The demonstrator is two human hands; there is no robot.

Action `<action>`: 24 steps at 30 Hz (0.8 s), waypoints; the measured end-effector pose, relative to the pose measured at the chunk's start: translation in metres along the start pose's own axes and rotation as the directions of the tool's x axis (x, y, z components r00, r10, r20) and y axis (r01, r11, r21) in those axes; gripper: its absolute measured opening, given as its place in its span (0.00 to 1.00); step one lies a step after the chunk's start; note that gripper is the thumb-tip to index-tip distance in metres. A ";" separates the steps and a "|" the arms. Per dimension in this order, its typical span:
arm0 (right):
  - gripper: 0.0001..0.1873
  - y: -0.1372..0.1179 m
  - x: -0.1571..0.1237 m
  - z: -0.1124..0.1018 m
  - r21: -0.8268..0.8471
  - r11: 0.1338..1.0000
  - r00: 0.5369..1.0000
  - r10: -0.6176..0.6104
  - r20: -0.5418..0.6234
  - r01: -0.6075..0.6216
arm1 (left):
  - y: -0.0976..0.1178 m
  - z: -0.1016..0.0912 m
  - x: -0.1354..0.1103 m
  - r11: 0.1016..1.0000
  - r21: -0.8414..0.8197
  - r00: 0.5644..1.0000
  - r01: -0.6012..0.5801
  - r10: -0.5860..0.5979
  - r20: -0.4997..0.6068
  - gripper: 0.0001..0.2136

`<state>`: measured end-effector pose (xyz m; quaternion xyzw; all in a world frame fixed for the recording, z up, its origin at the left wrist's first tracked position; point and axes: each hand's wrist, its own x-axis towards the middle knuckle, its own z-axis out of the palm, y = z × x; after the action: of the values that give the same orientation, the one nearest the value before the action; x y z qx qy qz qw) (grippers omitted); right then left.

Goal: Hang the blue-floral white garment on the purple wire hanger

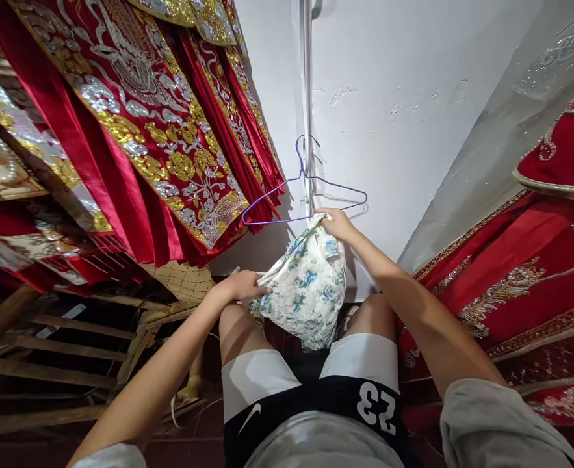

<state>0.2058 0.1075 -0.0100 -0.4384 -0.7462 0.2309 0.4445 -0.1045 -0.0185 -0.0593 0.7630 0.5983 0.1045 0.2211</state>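
Observation:
A white garment with a blue floral print [311, 286] hangs between my two hands, above my knees. My left hand [242, 286] is closed on its lower left edge. Higher up, my right hand [336, 225] pinches the gathered top edge, so the cloth slants down to the left. Just above the right hand, a thin purple clothes hanger [279, 221] is hooked at the vertical white pole and carries no garment. The folds hide the garment's exact kind.
Red garments with gold and silver embroidery [179, 156] hang on the left. More red beaded clothing [525, 279] hangs on the right, beside clear plastic sheeting [482, 143]. A bamboo chair [82, 354] stands low on the left. Ahead is a white wall [389, 71] with peeling patches.

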 end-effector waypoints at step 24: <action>0.31 0.006 -0.017 -0.080 0.081 0.993 0.933 0.112 -0.341 -0.090 | 0.043 -0.114 0.079 0.911 -0.192 0.795 -0.365 0.198 -0.573 0.14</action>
<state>0.2815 0.0919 0.0181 -0.4952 -0.6256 0.1969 0.5697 -0.0950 0.0730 0.0532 0.7418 0.4920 0.4351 0.1349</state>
